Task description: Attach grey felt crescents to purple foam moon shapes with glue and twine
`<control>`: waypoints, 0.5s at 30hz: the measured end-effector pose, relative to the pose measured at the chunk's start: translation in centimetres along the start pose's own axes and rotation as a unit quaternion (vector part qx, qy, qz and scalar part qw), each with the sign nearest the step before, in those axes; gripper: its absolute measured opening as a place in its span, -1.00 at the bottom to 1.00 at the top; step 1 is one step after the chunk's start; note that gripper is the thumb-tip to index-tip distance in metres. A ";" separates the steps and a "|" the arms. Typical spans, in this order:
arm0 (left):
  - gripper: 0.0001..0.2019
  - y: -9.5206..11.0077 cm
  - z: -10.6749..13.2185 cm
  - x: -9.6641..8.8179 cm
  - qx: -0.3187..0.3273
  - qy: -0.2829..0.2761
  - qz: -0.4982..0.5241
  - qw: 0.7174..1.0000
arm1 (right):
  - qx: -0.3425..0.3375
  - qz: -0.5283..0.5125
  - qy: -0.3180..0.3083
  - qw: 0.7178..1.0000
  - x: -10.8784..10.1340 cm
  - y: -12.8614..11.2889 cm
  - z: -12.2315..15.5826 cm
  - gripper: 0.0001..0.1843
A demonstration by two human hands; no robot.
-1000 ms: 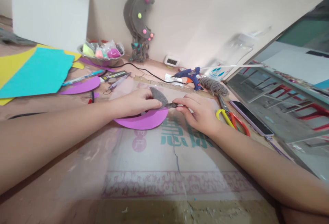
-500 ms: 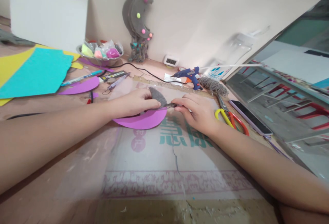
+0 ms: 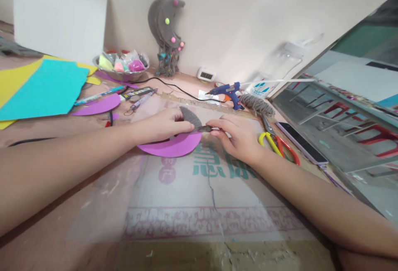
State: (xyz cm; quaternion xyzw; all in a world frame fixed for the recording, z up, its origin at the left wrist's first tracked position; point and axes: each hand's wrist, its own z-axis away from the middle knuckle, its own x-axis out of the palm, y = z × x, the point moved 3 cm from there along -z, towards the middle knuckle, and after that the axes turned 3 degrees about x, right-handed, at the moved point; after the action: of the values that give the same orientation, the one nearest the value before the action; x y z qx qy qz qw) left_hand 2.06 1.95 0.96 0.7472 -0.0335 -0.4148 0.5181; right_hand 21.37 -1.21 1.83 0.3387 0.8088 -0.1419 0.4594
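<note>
My left hand (image 3: 168, 125) is closed on a purple crescent (image 3: 174, 146) of craft foam or card, its thumb pressed near the right tip. Part of this crescent is covered with grey yarn (image 3: 190, 117), wound in close rows that show just behind the thumb. My right hand (image 3: 234, 135) pinches a short dark grey strand (image 3: 204, 129), apparently yarn, that reaches to the crescent's tip. Fingers hide where the strand joins the piece.
A blue glue gun (image 3: 228, 93) and a skein of grey yarn (image 3: 257, 104) lie behind my right hand. Scissors (image 3: 276, 142) and a phone (image 3: 301, 142) are to its right. Coloured sheets (image 3: 46, 88) and a metal bowl (image 3: 121, 74) are at the left; a yarn-covered moon (image 3: 163, 22) hangs behind.
Both hands keep nearly the same place. The grey strand between them looks wider and more spread out than before.
</note>
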 end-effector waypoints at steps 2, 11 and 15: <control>-0.78 0.0 0.0 0.0 0.003 0.002 -0.006 1.000 | -0.003 0.003 -0.002 1.000 0.0 -0.1 0.0 -0.74; -0.77 -0.4 -0.2 0.2 0.003 -0.013 0.007 1.000 | -0.015 0.001 -0.002 1.000 -0.1 -0.2 -0.1 -0.77; -0.75 -0.2 -0.1 0.2 0.012 -0.009 0.015 1.000 | 0.047 -0.047 0.013 0.998 0.1 0.3 -0.1 -0.77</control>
State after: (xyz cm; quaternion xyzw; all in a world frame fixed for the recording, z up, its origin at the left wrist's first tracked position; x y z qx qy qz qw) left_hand 2.20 2.03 0.73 0.7490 -0.0547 -0.4134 0.5149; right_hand 21.50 -0.92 1.83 0.3229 0.8222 -0.1969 0.4253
